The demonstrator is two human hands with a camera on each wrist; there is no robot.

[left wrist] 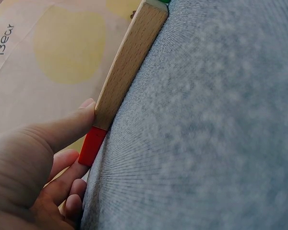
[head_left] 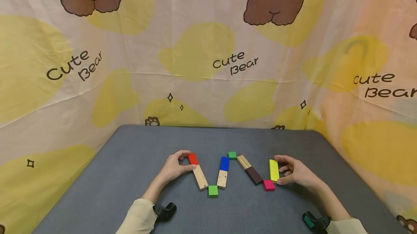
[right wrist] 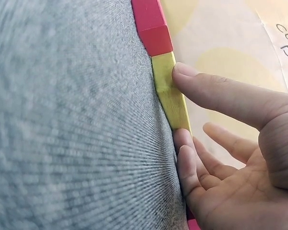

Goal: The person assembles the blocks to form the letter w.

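My left hand [head_left: 174, 167] grips the red block [head_left: 193, 159] between thumb and fingers. In the left wrist view, its thumb [left wrist: 81, 120] lies at the joint where the red block meets a plain wooden block [head_left: 200, 178]. My right hand [head_left: 294, 171] pinches the yellow block [head_left: 274, 170] lengthwise, index finger at its far end and thumb at the near end. The yellow block's near end stands beside a pink block [head_left: 269, 185]. In the right wrist view, the fingertips [right wrist: 183, 139] touch the yellow block's end.
Between the hands, a zigzag row continues with a light green block [head_left: 213, 191], a wooden block [head_left: 222, 179], a blue block [head_left: 224, 163], a darker green block [head_left: 232, 155], another wooden block [head_left: 244, 162] and a dark brown block [head_left: 253, 175]. Grey cloth [head_left: 163, 140] covers the table; a printed curtain [head_left: 195, 53] hangs behind.
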